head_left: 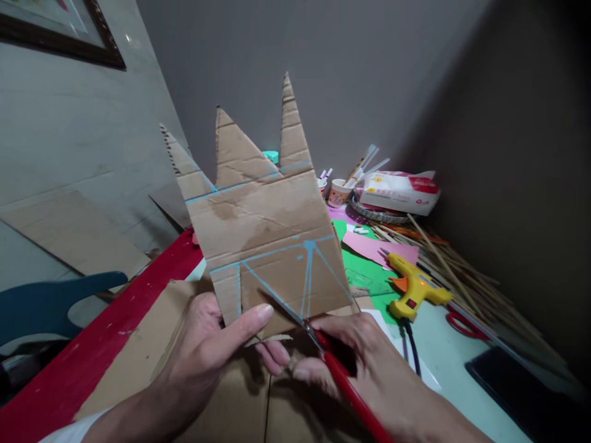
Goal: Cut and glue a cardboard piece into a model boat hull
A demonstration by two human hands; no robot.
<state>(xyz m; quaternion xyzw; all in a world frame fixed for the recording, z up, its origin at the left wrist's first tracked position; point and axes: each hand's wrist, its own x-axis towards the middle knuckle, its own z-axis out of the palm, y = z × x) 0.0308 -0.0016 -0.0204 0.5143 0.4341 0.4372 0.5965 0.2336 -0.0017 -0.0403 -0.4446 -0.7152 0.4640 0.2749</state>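
Observation:
My left hand [210, 344] pinches the lower left edge of a cardboard piece [263, 227], held upright. The piece has three pointed spikes on top and blue pen lines across it. My right hand [351, 357] grips red-handled scissors [323, 351]. Their blades lie along a slanted blue line near the bottom of the cardboard piece. A thin strip of cut cardboard hangs under the blades.
A yellow glue gun [415, 286] lies to the right on green and pink paper [369, 258]. Behind it are paper cups [339, 192], a white packet [399, 191] on a basket, bamboo sticks [457, 271]. Flat cardboard [152, 363] covers the table; a red board [92, 351] runs left.

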